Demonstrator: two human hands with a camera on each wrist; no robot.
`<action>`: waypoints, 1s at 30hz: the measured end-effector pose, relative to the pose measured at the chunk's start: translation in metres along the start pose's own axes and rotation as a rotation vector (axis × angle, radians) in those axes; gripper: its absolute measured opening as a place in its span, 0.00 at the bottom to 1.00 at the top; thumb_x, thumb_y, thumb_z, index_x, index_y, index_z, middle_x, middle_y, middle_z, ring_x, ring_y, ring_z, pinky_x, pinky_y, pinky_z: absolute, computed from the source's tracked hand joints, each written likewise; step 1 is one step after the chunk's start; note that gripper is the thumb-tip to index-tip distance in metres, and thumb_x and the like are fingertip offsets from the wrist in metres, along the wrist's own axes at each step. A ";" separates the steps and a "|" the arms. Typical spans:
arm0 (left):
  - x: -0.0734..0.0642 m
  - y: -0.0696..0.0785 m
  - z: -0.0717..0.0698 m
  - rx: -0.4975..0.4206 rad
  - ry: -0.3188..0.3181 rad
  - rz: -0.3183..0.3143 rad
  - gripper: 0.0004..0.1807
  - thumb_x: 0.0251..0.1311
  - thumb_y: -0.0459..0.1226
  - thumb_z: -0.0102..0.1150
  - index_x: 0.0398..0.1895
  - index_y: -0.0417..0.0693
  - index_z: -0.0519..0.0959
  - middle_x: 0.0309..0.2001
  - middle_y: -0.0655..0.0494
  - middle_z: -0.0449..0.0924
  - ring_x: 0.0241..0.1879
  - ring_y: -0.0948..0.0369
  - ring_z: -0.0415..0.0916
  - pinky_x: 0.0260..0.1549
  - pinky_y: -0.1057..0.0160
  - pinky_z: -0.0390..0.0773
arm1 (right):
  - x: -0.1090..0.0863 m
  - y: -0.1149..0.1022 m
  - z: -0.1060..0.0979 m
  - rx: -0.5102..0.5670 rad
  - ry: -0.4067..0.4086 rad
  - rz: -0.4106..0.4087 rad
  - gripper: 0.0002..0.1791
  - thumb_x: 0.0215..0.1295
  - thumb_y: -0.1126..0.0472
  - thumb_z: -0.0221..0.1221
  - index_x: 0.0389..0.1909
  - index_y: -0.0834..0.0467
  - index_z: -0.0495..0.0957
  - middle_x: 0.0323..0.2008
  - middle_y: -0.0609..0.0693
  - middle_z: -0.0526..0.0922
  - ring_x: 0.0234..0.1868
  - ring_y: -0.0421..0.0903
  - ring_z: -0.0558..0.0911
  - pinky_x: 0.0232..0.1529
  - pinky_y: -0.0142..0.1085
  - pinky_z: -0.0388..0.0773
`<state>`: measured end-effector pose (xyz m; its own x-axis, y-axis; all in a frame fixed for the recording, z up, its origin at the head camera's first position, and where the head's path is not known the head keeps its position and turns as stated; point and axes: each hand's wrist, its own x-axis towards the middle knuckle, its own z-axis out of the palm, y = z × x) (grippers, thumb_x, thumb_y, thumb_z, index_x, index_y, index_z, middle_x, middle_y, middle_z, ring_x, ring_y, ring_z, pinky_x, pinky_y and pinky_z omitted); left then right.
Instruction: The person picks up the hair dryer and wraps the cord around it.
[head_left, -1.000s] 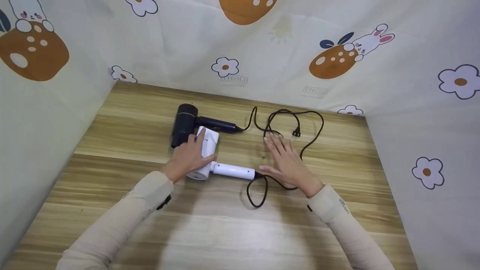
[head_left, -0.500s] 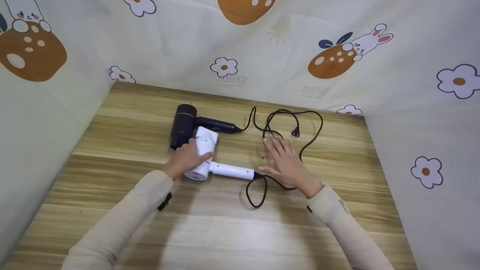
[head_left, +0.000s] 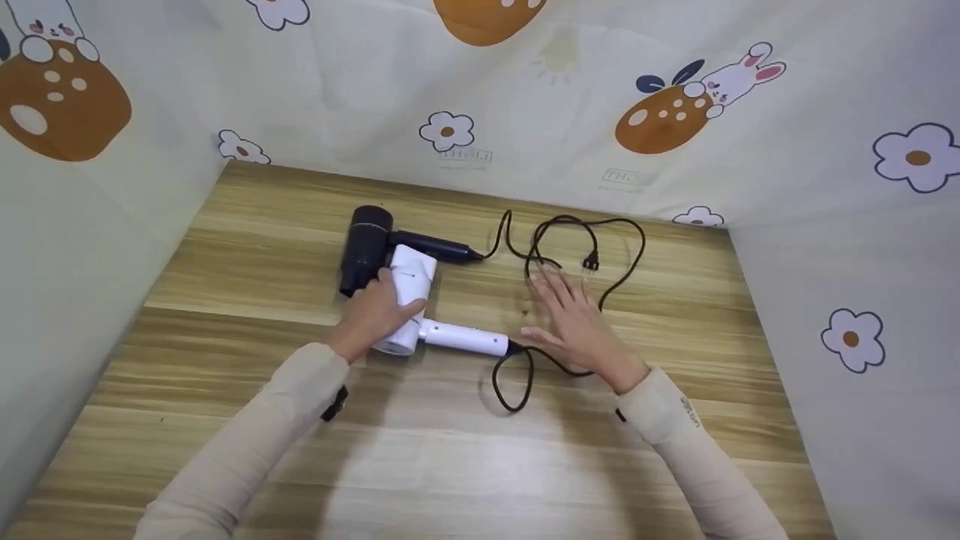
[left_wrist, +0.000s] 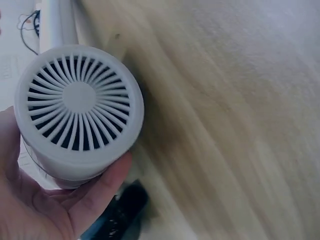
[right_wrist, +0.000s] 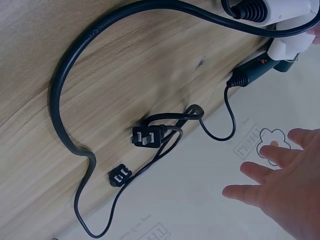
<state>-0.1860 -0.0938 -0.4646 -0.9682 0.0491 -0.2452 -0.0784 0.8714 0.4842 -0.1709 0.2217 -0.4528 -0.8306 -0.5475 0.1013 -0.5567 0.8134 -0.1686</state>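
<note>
A white hair dryer (head_left: 413, 281) lies with its handle pointing right, and my left hand (head_left: 373, 307) grips its barrel from the left side. In the left wrist view the ribbed round grille (left_wrist: 79, 100) of this dryer faces the camera, with fingers and thumb around the barrel behind it. Just beyond, a dark hair dryer (head_left: 367, 244) lies on the table, partly overlapped by the white one. My right hand (head_left: 577, 322) is spread with straight fingers, its fingertips over the black cords (head_left: 637, 262). In the right wrist view its palm side shows nothing held.
The wooden table (head_left: 450, 457) meets patterned cloth walls (head_left: 360, 97) at the back and sides. Two black plugs (right_wrist: 147, 136) lie among the looped cords. One cord loop (head_left: 512, 409) sits in front of the white handle.
My left hand's straight index finger has drawn back from along the barrel and now curls at its side. The white dryer's far end has shifted slightly away. The right hand stays in place.
</note>
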 end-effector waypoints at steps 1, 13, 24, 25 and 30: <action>0.000 0.001 -0.001 0.002 0.015 0.009 0.47 0.55 0.60 0.53 0.62 0.30 0.54 0.48 0.31 0.72 0.45 0.40 0.75 0.42 0.46 0.76 | 0.000 0.000 0.000 0.003 0.003 0.001 0.43 0.62 0.37 0.49 0.72 0.55 0.50 0.73 0.56 0.47 0.72 0.59 0.49 0.67 0.62 0.43; 0.000 0.005 -0.021 -0.122 0.135 0.030 0.50 0.51 0.60 0.57 0.66 0.35 0.51 0.50 0.34 0.72 0.44 0.40 0.76 0.39 0.47 0.78 | -0.004 0.003 0.001 0.056 0.024 0.022 0.35 0.68 0.45 0.47 0.68 0.61 0.56 0.66 0.63 0.62 0.64 0.64 0.63 0.65 0.63 0.52; -0.003 0.012 -0.034 -0.353 0.219 -0.004 0.52 0.45 0.63 0.60 0.64 0.36 0.58 0.53 0.41 0.67 0.50 0.46 0.71 0.48 0.49 0.75 | -0.005 0.007 -0.009 0.411 0.029 0.197 0.27 0.70 0.59 0.47 0.66 0.65 0.59 0.59 0.64 0.71 0.59 0.59 0.72 0.61 0.51 0.68; -0.004 0.014 -0.034 -0.385 0.223 -0.008 0.51 0.45 0.62 0.61 0.64 0.37 0.58 0.54 0.42 0.67 0.50 0.47 0.70 0.48 0.50 0.75 | -0.005 0.007 -0.009 0.450 0.029 0.211 0.26 0.70 0.60 0.47 0.66 0.65 0.59 0.59 0.64 0.71 0.59 0.58 0.72 0.60 0.50 0.68; -0.007 0.020 -0.034 -0.722 0.327 0.008 0.34 0.50 0.49 0.64 0.55 0.41 0.63 0.44 0.47 0.71 0.39 0.56 0.71 0.37 0.63 0.75 | -0.006 0.007 -0.009 0.712 0.052 0.293 0.24 0.70 0.64 0.46 0.64 0.69 0.60 0.59 0.65 0.71 0.59 0.58 0.73 0.60 0.48 0.69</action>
<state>-0.1888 -0.0937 -0.4244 -0.9812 -0.1898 -0.0343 -0.0974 0.3340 0.9375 -0.1704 0.2327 -0.4456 -0.9524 -0.3049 -0.0014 -0.1882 0.5912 -0.7843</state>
